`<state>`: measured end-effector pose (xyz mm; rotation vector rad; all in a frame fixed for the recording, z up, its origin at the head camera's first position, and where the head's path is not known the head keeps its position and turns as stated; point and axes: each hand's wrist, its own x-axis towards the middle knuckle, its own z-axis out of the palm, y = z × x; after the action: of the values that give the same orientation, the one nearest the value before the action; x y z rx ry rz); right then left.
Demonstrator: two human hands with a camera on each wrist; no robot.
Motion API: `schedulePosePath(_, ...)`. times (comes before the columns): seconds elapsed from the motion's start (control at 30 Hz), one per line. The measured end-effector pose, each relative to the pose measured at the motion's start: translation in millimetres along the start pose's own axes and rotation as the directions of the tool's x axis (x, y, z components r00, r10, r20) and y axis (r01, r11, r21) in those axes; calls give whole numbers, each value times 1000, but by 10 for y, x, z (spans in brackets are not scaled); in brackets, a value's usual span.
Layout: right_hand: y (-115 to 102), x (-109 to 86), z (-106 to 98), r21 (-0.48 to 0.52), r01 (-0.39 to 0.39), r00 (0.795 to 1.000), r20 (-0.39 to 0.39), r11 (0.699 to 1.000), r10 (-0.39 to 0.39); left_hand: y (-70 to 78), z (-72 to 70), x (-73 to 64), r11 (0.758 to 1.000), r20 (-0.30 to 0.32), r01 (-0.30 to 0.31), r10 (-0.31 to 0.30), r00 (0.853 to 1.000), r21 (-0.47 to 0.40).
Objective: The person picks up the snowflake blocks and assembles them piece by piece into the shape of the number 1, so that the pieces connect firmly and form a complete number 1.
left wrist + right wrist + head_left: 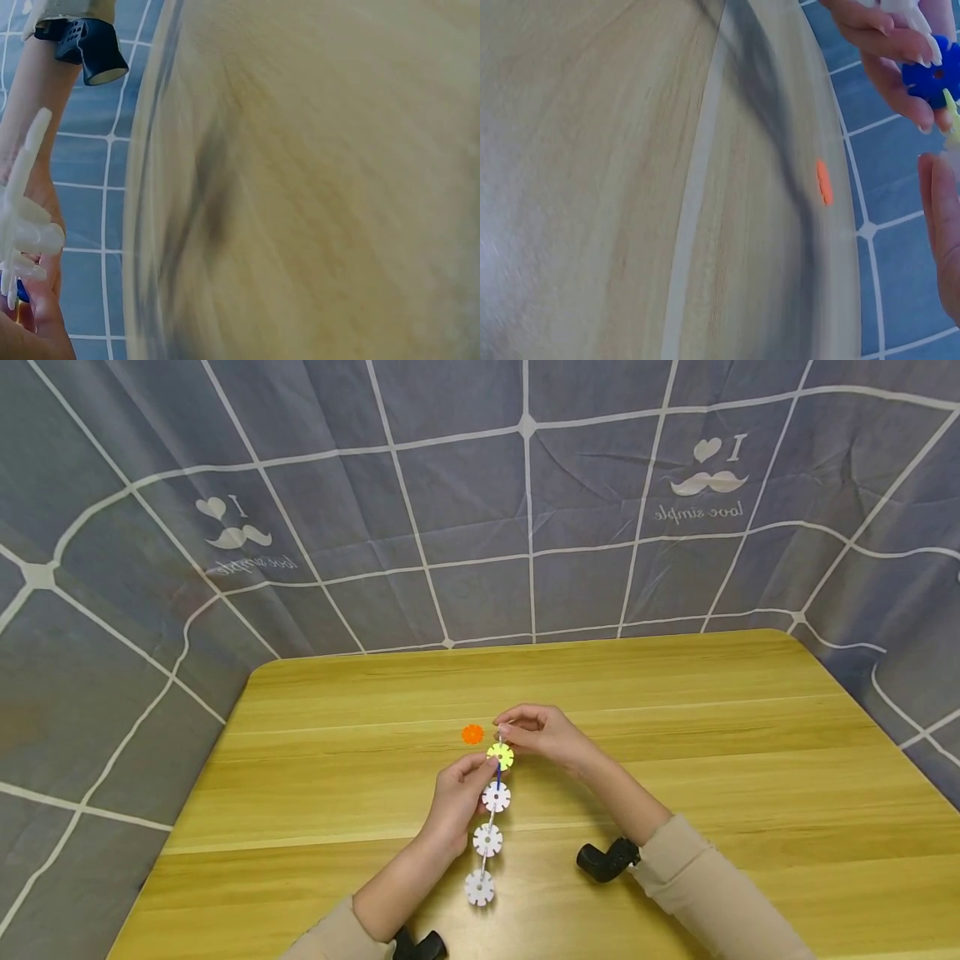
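A chain of slotted snowflake discs runs away from me over the table. Its near part has flat-facing white discs point(487, 840) with white ones edge-on between them; further along come a blue disc point(930, 81) and a yellow disc point(502, 755). My left hand point(457, 793) grips the chain at the blue disc, thumb by the yellow one. Just beyond the yellow disc, my right hand point(543, 732) pinches a whitish disc at the chain's far end, seen edge-on and partly covered by fingers. Left of the fingertips lies a loose orange disc point(472, 734).
The wooden table point(337, 777) reaches back to a grey curtain point(480, 502) with white lines. Black wrist devices sit on both arms, one by the right sleeve point(697, 885) and one by the left sleeve point(337, 935).
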<state>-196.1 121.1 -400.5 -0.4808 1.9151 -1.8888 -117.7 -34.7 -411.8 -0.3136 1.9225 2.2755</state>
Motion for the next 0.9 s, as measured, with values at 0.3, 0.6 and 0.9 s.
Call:
schedulePosePath(0.3, -7, -22, 66, 4, 2, 999, -48, 1000, -2, -27, 13, -18, 997, -53, -68, 71, 996, 43)
schedulePosePath(0.6, -17, -9, 68, -85, 55, 998, 7, 995, -55, -66, 7, -24, 996, -38, -74, 76, 996, 43)
schedulePosePath(0.9, -34, 4, 28, -141, 87, 994, 73, 986, -77, -53, 2, -34, 993, -39, -88, 91, 995, 74)
